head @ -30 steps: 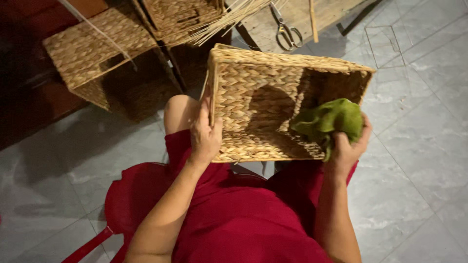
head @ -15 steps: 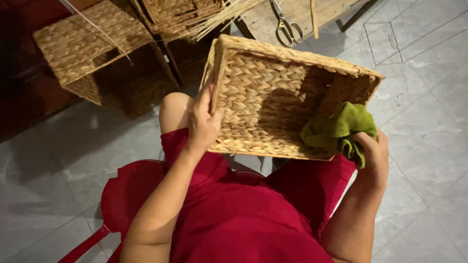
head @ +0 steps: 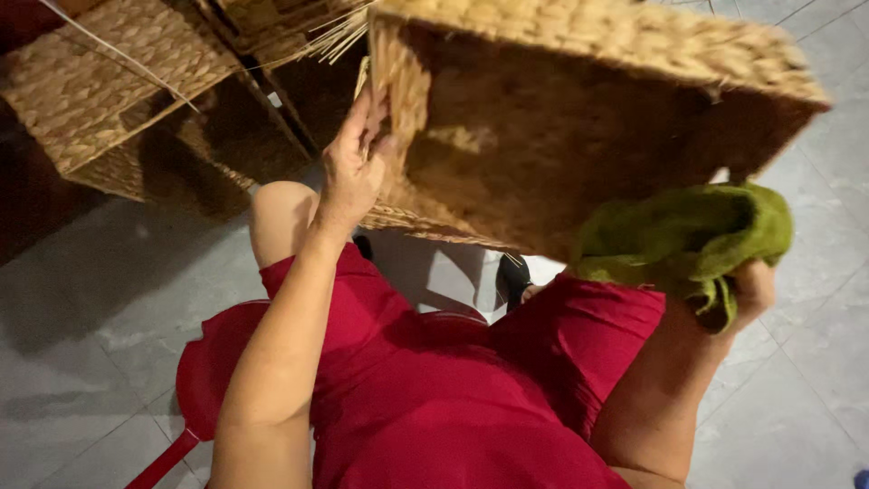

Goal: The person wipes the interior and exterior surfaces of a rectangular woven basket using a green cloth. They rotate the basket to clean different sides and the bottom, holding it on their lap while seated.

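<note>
Grey tiled floor point(head: 90, 362) carried everything down there. A red plastic chair point(head: 204, 380) stood on it, and woven baskets point(head: 100, 81) sat stacked at upper left.

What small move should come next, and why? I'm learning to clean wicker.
Probably bring the green cloth in the right hand up into the rectangular woven basket. The cloth sits bunched at the basket's lower edge, while the left hand grips the rim, tilting the opening toward the person.
</note>
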